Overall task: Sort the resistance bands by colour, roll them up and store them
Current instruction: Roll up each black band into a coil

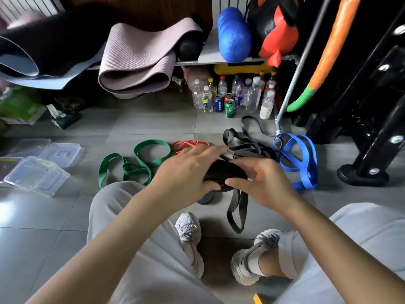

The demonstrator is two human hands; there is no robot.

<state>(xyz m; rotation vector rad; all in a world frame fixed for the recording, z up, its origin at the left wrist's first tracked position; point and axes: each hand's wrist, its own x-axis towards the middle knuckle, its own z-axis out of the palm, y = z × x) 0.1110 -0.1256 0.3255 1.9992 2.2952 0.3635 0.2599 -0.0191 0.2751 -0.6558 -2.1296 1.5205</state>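
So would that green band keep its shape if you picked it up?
Probably floppy: the green band lies in loose, twisted loops flat on the floor. Likely light, being a thin flat strip. Pushed, it would probably bunch up rather than roll.
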